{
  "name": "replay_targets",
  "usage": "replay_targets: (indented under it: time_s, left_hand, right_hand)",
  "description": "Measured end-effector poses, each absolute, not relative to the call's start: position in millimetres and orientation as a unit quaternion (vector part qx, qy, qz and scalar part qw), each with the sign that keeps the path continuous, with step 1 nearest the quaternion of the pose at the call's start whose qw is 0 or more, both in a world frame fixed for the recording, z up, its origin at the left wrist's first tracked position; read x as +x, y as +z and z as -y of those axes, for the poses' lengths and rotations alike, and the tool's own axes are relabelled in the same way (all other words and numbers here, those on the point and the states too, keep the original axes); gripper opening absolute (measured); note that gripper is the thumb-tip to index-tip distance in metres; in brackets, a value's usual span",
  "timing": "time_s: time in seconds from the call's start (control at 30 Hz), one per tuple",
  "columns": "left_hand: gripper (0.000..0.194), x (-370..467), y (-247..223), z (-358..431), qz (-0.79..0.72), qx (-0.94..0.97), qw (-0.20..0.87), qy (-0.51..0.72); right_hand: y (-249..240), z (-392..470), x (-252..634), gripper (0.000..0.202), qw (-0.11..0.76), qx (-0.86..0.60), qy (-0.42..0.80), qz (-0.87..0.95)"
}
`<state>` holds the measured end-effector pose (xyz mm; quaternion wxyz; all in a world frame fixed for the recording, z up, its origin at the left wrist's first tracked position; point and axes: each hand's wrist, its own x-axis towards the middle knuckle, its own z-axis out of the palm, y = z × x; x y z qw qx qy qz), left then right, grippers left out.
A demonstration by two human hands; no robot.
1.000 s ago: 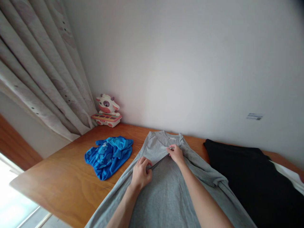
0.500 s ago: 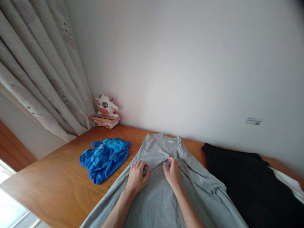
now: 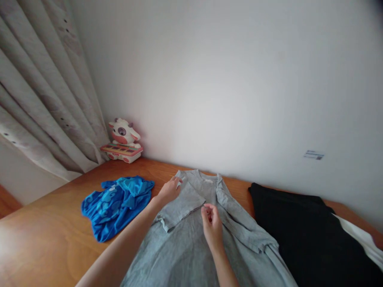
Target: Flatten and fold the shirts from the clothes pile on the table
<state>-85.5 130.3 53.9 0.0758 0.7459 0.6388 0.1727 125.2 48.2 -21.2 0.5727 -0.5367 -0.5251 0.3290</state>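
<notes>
A grey long T-shirt point(image 3: 179, 251) lies spread on the wooden table, its collar toward the wall. Its left-hand sleeve is folded inward across the chest, and the right-hand sleeve lies bunched along the side. At the shoulder on the left, my left hand point(image 3: 170, 189) rests on the fabric with its fingers stretched out. My right hand point(image 3: 212, 225) is over the middle of the chest, thumb and fingers curled together at the corner of the folded sleeve. The fingertips seem to pinch that corner.
A crumpled blue garment point(image 3: 118, 205) lies on the table point(image 3: 56, 227) to the left. Behind it a cow-shaped toy keyboard point(image 3: 122, 143) stands by the curtain point(image 3: 50, 99). Black clothing point(image 3: 302, 235) and a white piece point(image 3: 356, 231) lie at right. The wall point(image 3: 224, 87) borders the back.
My left hand has moved forward from the sleeve's outer edge to the shirt's shoulder. My right hand's fingers have drawn together at the sleeve corner. The view has shifted slightly right.
</notes>
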Motion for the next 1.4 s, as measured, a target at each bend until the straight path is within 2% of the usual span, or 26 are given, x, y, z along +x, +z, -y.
replay_targets:
  time_s: [0.27,0.33,0.4,0.47,0.73,0.97,1.27,1.4]
  left_hand:
    - [0.054,-92,43,-217,-0.598,0.791,0.085,0.094]
    - [0.051,-97,39,-226,-0.587,0.802,0.088,0.073]
    - [0.038,-101,35,-234,-0.585,0.804,0.087,0.058]
    - [0.032,-104,33,-240,-0.589,0.803,0.082,0.044]
    - [0.033,-108,38,-251,-0.620,0.783,0.043,-0.006]
    - [0.036,-118,49,-253,-0.698,0.716,-0.007,0.020]
    - [0.037,-122,38,-238,-0.738,0.671,0.072,-0.003]
    - [0.036,-119,37,-237,-0.747,0.661,0.072,0.012]
  right_hand:
    - [-22,-48,125,0.041,0.545,-0.539,0.336,0.547]
    - [-24,-48,125,0.039,0.545,-0.538,0.339,0.547]
    - [-26,-49,125,0.037,0.545,-0.538,0.337,0.548]
    - [-27,-50,124,0.036,0.542,-0.539,0.332,0.553]
    - [-28,-50,122,0.034,0.537,-0.544,0.326,0.556]
    - [-27,-50,122,0.035,0.530,-0.551,0.309,0.566]
    - [-24,-50,121,0.032,0.511,-0.561,0.285,0.586]
    - [-24,-48,121,0.032,0.507,-0.561,0.290,0.587]
